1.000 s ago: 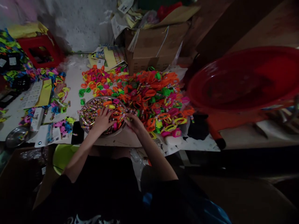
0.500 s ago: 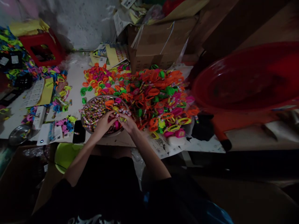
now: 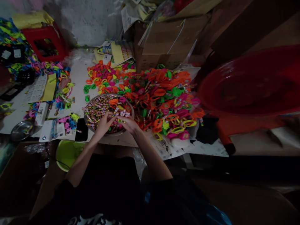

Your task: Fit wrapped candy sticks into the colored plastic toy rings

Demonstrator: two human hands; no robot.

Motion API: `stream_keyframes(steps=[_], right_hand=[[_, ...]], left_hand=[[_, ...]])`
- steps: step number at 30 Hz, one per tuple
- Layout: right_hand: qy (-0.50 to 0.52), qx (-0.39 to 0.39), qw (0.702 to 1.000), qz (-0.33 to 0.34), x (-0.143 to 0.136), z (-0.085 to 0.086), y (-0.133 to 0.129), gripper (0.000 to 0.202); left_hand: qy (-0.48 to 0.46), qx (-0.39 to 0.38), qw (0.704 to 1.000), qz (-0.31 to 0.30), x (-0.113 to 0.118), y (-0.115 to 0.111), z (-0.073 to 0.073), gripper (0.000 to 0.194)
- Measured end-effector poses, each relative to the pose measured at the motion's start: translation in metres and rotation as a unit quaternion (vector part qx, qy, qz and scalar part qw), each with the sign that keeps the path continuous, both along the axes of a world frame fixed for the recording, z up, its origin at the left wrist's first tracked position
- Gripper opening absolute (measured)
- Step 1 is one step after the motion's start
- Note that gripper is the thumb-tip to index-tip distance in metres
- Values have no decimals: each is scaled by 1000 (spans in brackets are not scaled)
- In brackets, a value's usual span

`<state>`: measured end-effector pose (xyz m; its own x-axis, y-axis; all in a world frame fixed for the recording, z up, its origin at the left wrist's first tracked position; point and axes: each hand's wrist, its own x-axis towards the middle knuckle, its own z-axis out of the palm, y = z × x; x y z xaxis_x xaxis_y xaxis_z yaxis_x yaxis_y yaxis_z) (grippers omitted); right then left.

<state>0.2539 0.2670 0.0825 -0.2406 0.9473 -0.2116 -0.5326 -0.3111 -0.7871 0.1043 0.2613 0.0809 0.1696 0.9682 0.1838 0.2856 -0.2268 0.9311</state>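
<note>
Both hands, left hand [image 3: 104, 122] and right hand [image 3: 128, 123], meet over the metal bowl [image 3: 93, 99], each grip pinching small wrapped sticks [image 3: 119, 112]

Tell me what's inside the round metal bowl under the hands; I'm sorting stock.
The round metal bowl holds many small multicoloured wrapped sticks plus some neon plastic rings. The left hand and right hand cover its near part; the bottom is hidden.

Dim room, rough whitewashed wall [image 3: 77, 22] behind, cluttered white table [image 3: 77, 75], red stool [image 3: 44, 43], cardboard box [image 3: 168, 43].
</note>
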Motion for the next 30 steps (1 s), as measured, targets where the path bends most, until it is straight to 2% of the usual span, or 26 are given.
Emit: stream_keyframes(steps=[3,5,9,15,21,27,30], right_hand=[[7,21,999,-28,-5,2,1,38],[5,50,996,-75,-9,1,3,35],[-43,126,975,-177,-20,-3,4,24],[-124,122,958,-226,-34,-1,2,28],[-145,121,958,-214,-39,0,-3,31],[-93,115,979,-141,-45,-6,-11,27],[-75,105,985,-119,-47,-6,-12,28]], left_hand=[[-18,-11,999,41,-1,-3,0,21],[-53,-33,996,69,0,-5,-3,21],[-98,-79,988,87,5,-7,-9,21],[-105,-56,986,116,10,-7,-7,25],[-102,-46,986,124,8,-11,-3,21],[-31,-35,992,120,3,-11,8,7],[53,-7,992,112,1,-17,16,11]])
